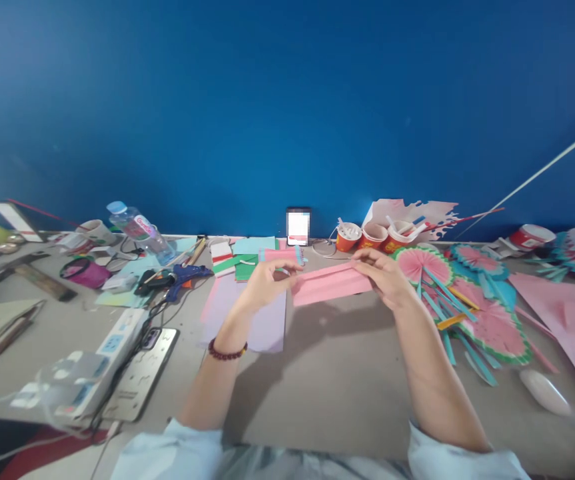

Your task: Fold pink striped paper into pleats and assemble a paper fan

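A strip of pink paper (332,285), with fold lines running along its length, is stretched between my two hands above the table. My left hand (266,285) pinches its left end between thumb and fingers. The right end is gripped by my right hand (382,275), thumb below and fingers along the top edge. Beneath and behind my left hand lie lilac paper sheets (262,327). Just right of my right hand rest watermelon-patterned paper fans (423,267) with light-blue strips.
A phone (298,227) stands against the blue wall, near red paper cups (373,236). On the left are a bottle (142,230), a blue glue gun (187,275), a power strip (110,353) and another phone (142,380). Pink sheets (562,327) and a white mouse (546,392) lie right.
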`<move>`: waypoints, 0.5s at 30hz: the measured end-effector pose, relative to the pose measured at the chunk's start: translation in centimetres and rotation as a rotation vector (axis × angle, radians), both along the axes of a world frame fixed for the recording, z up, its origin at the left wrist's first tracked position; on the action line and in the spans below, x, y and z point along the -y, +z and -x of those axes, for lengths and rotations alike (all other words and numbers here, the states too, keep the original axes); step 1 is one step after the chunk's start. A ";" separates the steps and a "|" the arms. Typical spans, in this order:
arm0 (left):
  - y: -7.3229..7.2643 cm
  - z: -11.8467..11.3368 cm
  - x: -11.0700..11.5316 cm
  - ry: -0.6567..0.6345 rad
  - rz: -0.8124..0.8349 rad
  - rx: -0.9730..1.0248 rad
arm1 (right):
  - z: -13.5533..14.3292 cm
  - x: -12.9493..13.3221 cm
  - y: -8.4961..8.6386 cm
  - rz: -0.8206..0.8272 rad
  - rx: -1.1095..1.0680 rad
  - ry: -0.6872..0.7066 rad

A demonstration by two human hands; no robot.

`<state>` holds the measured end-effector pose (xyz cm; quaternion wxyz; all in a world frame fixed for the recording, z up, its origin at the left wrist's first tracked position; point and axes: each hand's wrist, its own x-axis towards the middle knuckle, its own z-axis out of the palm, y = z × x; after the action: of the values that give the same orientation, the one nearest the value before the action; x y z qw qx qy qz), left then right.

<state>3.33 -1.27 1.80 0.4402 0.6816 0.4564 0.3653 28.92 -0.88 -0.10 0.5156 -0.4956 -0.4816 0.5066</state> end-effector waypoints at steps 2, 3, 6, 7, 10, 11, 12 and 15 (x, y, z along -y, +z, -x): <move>-1.8 0.4 -1.6 -0.101 0.143 -0.052 | 0.0 -0.6 -1.8 0.090 0.084 0.051; -2.7 0.6 -2.2 -0.122 0.176 -0.098 | 0.0 -0.7 -2.7 0.119 0.118 0.082; -5.1 0.7 -3.0 -0.188 0.145 -0.270 | 0.0 -0.4 -5.6 0.181 0.207 0.176; -5.8 0.6 -3.0 -0.196 0.110 -0.342 | 0.0 -0.2 -6.4 0.185 0.235 0.187; -7.4 0.0 -2.1 -0.186 0.062 -0.533 | -0.2 0.7 -8.4 0.165 0.395 0.219; -7.8 -0.2 -1.7 -0.165 0.056 -0.559 | -0.2 1.0 -8.9 0.106 0.505 0.213; -8.1 -0.5 -1.3 -0.153 0.056 -0.573 | -0.3 1.2 -9.3 0.042 0.604 0.202; -9.1 -0.9 -0.4 -0.133 0.046 -0.585 | -0.2 1.8 -10.0 -0.058 0.731 0.143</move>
<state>4.19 -0.84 -7.27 0.3281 0.7762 0.5264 0.1132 29.15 -2.70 -10.07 0.2867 -0.5941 -0.6813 0.3173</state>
